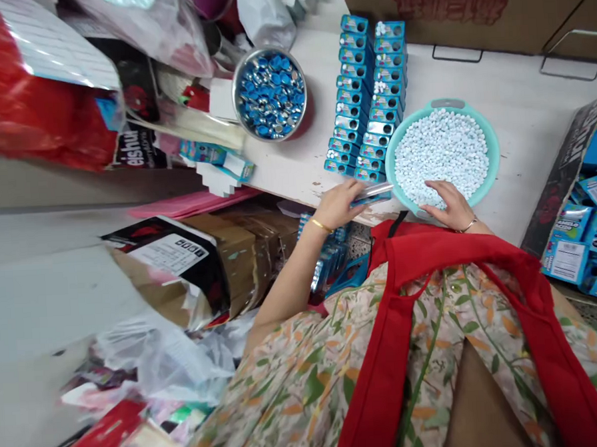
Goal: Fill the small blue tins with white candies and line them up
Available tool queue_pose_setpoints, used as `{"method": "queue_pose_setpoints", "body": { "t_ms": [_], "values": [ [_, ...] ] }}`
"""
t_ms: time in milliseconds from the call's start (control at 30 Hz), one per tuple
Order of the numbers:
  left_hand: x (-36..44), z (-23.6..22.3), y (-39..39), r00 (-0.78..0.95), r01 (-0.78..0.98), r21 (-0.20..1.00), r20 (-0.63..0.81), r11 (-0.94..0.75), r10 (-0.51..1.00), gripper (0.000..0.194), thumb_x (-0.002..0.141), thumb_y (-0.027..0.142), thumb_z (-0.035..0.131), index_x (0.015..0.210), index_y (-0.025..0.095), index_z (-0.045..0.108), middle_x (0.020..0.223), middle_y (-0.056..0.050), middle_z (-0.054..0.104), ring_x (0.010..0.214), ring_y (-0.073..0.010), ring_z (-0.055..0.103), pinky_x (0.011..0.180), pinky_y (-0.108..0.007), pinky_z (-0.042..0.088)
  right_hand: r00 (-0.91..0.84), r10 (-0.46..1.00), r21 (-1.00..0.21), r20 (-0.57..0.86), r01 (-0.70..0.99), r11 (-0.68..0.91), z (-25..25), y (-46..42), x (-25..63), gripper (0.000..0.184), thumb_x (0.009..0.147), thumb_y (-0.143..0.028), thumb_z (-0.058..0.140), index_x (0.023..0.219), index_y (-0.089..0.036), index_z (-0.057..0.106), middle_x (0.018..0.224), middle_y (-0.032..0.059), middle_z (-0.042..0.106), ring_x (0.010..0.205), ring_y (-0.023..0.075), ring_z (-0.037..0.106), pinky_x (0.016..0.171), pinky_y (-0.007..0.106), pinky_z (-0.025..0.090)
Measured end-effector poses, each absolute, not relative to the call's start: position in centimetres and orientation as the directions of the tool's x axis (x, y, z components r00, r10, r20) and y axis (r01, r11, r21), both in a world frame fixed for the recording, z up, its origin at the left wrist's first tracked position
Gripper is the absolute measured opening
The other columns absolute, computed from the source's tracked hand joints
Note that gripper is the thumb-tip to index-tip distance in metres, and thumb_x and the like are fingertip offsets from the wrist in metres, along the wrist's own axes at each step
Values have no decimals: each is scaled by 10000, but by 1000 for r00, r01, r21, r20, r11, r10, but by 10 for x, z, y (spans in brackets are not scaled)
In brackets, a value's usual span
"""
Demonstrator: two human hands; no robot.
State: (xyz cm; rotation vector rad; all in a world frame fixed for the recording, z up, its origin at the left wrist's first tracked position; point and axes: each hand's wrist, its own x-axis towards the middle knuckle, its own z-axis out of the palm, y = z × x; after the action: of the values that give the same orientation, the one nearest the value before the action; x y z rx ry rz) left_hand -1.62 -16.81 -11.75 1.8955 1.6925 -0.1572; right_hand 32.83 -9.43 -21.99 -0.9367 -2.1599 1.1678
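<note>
My left hand [338,204] is closed around a small blue box [374,193] at the front edge of the white table, right beside the teal basin [493,148]. That basin holds a heap of small white pellets [439,153]. My right hand [447,202] rests inside the basin's near edge, fingers lying curled over the pellets; whether it holds any is hidden. Two rows of small blue boxes [367,100], their tops filled with white pellets, run back from the basin's left side.
A steel bowl of blue caps [270,94] stands left of the box rows. Cardboard cartons [447,9] line the table's back, and a carton of blue packs [587,235] is at right. Bags, boxes and papers [171,270] crowd the left floor.
</note>
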Motion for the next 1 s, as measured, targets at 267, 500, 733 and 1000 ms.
{"method": "queue_pose_setpoints", "body": {
  "t_ms": [267, 500, 733, 1000],
  "values": [
    [-59, -208, -160, 100, 979, 204, -556, 18, 825, 463, 1064, 294, 561, 1512, 180, 581, 1578, -182, 594, 1411, -325, 632, 1141, -400, 517, -396, 915, -836, 82, 473, 279, -219, -117, 376, 528, 999, -714, 656, 1213, -249, 783, 1194, 169, 835, 1146, 353, 792, 1055, 619, 672],
    [-54, -217, -180, -169, 946, 216, -313, 243, 935, 731, 997, 623, 604, 1509, 116, 475, 1516, -286, 554, 1468, -426, 590, 1072, -491, 593, -4, 988, -610, 157, 786, 100, -204, -95, 469, 528, 1061, -680, 504, 1234, -249, 755, 1206, 159, 773, 1203, 335, 730, 1116, 615, 631],
    [19, -213, -146, 232, 845, 532, -446, 48, 865, 438, 1016, 487, 451, 1320, 207, 596, 1305, -158, 730, 1208, -321, 718, 1136, -469, 581, 579, 756, -307, 305, 812, -497, -163, -25, 647, 782, 934, -627, 766, 1494, -100, 630, 1619, 334, 553, 1521, 505, 513, 1269, 821, 347],
    [53, -247, -114, 322, 855, 519, -518, -8, 792, 451, 1013, 450, 463, 1334, 178, 623, 1355, -194, 734, 1276, -353, 712, 1176, -490, 566, 775, 629, -460, 69, 584, -669, -169, -24, 680, 1311, 734, -522, 951, 1696, 61, 277, 1593, 476, 487, 1527, 494, 570, 1272, 712, 424]
  ]
}}
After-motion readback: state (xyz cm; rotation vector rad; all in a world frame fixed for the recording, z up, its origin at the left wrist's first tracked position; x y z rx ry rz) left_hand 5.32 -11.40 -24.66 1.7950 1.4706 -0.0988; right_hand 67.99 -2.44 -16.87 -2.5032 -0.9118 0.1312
